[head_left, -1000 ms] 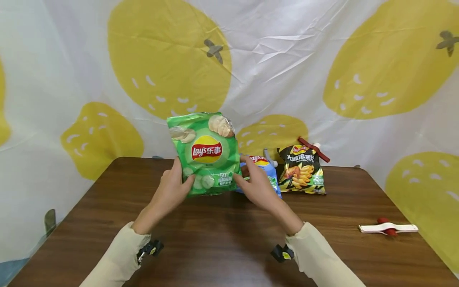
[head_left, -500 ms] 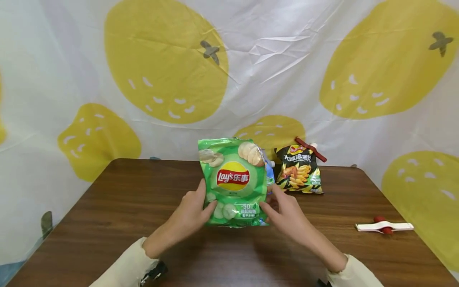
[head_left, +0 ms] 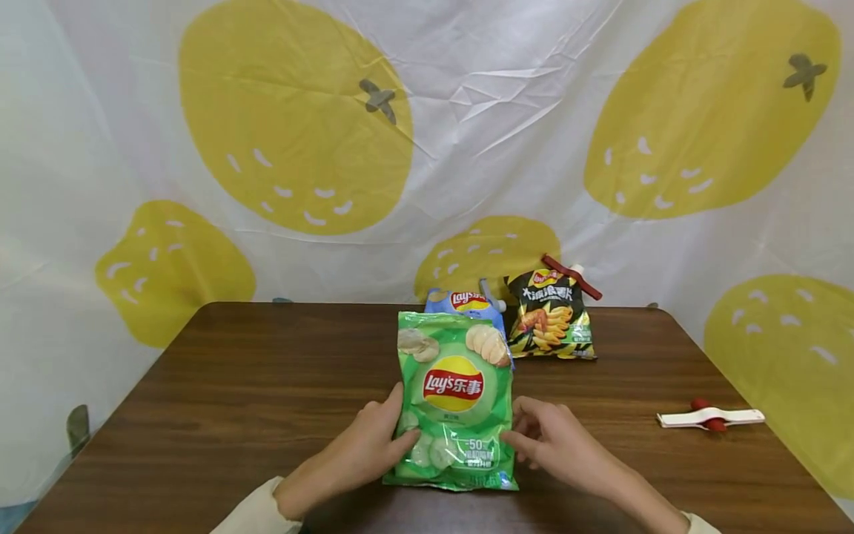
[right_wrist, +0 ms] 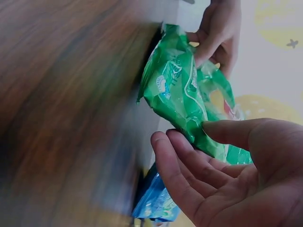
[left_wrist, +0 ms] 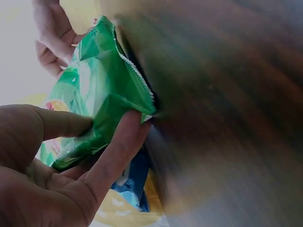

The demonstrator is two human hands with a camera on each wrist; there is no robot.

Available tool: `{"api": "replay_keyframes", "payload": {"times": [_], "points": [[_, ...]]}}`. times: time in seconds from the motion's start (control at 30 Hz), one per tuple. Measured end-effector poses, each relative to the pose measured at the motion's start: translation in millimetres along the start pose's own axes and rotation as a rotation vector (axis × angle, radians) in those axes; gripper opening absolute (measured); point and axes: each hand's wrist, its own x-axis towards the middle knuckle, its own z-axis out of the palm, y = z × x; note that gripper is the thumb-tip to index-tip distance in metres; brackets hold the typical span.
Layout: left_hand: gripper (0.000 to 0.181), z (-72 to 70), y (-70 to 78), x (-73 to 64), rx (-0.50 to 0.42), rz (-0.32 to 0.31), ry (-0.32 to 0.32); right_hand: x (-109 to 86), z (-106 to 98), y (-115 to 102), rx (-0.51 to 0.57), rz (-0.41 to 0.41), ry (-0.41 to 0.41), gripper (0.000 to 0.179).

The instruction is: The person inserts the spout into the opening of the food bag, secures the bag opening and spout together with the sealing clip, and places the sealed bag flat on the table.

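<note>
A green Lay's bag of potato chips stands nearly upright in the middle of the table, its bottom edge right at the wood. My left hand grips its left side, the thumb on the front and the fingers behind. On the other side, my right hand holds the right edge between thumb and fingers. The right wrist view shows the right thumb pressed on the bag, with the fingertips beneath its edge. Behind it, a blue chip bag is partly hidden.
A black chip bag leans at the back, a dark red clip across its top. A grey clip sits on the blue bag. At the right lie a white clip and a red clip, crossed. A lemon-print cloth hangs behind.
Both hands have brought the green chip bag down and to the right, toward me, from the air to the tabletop. The blue bag shows above it again.
</note>
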Motion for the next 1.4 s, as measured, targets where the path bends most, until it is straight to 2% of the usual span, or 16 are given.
{"api": "replay_keyframes", "payload": {"times": [0.13, 0.37, 0.53, 0.63, 0.7, 0.8, 0.93, 1.03, 1.13, 1.3, 1.37, 1.4], "points": [[0.055, 0.5, -0.8, -0.3, -0.023, -0.007, -0.02, -0.1, -2.3, 5.0, -0.012, 0.02, -0.028, 0.017], [0.053, 1.2, -2.9, -0.7, -0.053, -0.067, -0.046, 1.1, -5.2, 8.2, -0.031, 0.023, -0.062, 0.021], [0.046, 4.1, -5.7, 1.5, -0.043, -0.08, -0.027, -1.2, -23.5, 8.5, -0.127, 0.033, -0.064, 0.038], [0.042, 6.6, -7.2, 4.0, -0.047, -0.077, -0.016, -7.3, -46.3, 10.1, -0.234, 0.045, -0.017, 0.041], [0.041, 7.5, -8.0, 5.1, -0.054, -0.073, -0.014, -14.1, -62.6, 14.3, -0.334, 0.05, 0.042, 0.034], [0.04, 5.0, -9.1, 4.8, -0.059, -0.081, -0.022, -28.8, -85.3, 26.6, -0.553, 0.045, 0.164, 0.028], [0.041, -4.2, -10.8, 1.4, -0.08, -0.11, -0.028, -54.1, -118.0, 50.1, -0.784, 0.118, 0.286, 0.034], [0.042, -9.6, -10.0, -1.6, -0.069, -0.109, 0.014, -71.9, -143.0, 74.4, -0.855, 0.142, 0.308, 0.033], [0.04, -10.5, -6.9, -3.5, -0.02, -0.095, 0.078, -84.9, -161.5, 102.6, -0.899, 0.078, 0.311, 0.035], [0.035, -7.6, 3.5, -3.1, 0.089, -0.067, 0.192, -97.9, -174.1, 137.7, -0.842, 0.119, 0.2, 0.046], [0.034, -6.8, 7.9, -1.8, 0.113, -0.051, 0.24, -100.0, -174.9, 145.5, -0.814, 0.132, 0.189, 0.047], [0.033, -6.6, 10.0, -1.0, 0.122, -0.042, 0.266, -100.2, -174.5, 148.8, -0.808, 0.103, 0.215, 0.045]]}}
